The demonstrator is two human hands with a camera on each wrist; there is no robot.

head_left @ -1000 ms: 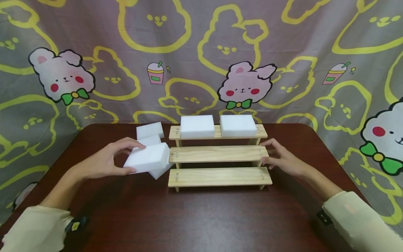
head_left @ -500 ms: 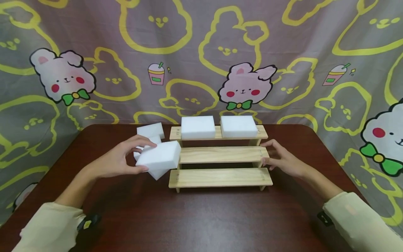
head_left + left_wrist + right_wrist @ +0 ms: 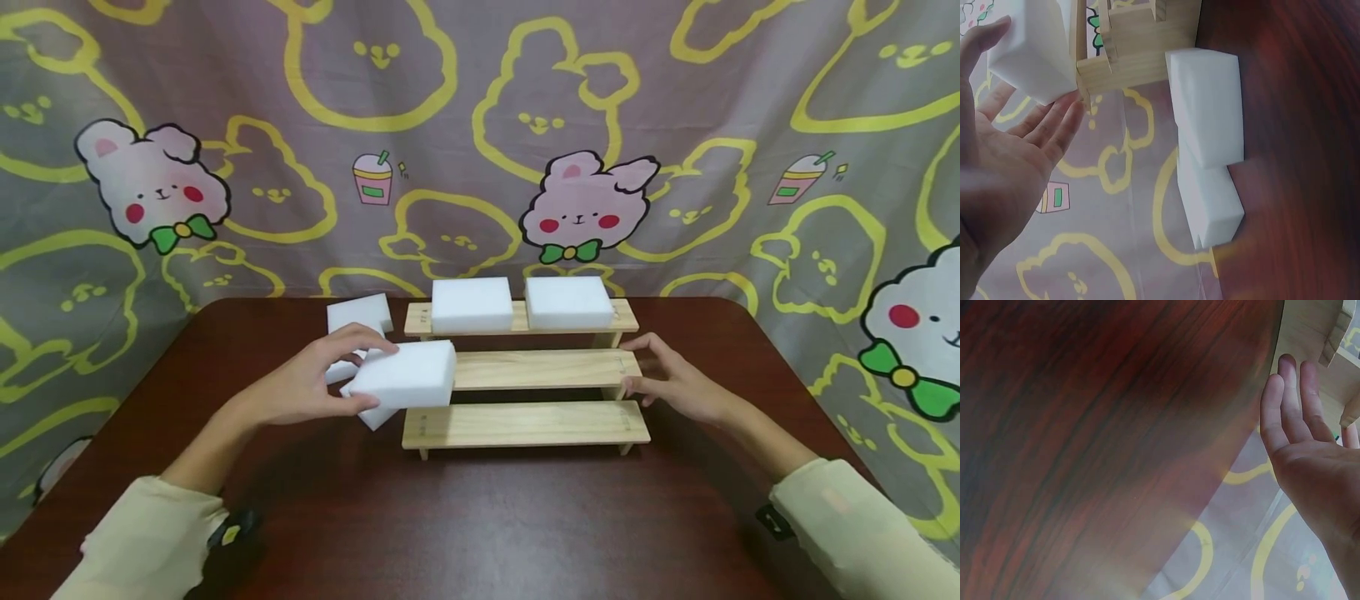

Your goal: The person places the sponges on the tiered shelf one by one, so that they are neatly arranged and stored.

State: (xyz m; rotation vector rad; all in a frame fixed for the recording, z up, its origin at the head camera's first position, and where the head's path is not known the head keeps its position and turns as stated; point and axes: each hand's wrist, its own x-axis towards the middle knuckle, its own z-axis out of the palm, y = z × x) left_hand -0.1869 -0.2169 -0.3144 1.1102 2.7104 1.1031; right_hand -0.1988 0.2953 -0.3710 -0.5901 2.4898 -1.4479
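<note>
My left hand (image 3: 311, 379) pinches a white foam block (image 3: 408, 373), thumb on the near side and fingers on the far side. The block hangs over the left end of the middle tier of a wooden three-tier shelf (image 3: 525, 423). In the left wrist view, the block (image 3: 1029, 50) overlaps the shelf's end (image 3: 1129, 69). My right hand (image 3: 682, 383) holds the right end of the middle tier between thumb and index finger. The right wrist view shows that hand's other fingers (image 3: 1291, 406) extended beside the wood. Two white blocks (image 3: 471, 303) (image 3: 568, 302) lie on the top tier.
Several more white blocks (image 3: 358, 312) lie loosely left of the shelf, partly hidden behind my left hand. The dark red-brown wooden table (image 3: 487, 525) stretches out in front. A patterned curtain (image 3: 465, 150) hangs close behind the table's back edge.
My left hand has carried the white block rightward from above the loose blocks to over the middle tier's left end. The right hand has stayed at the shelf's right end.
</note>
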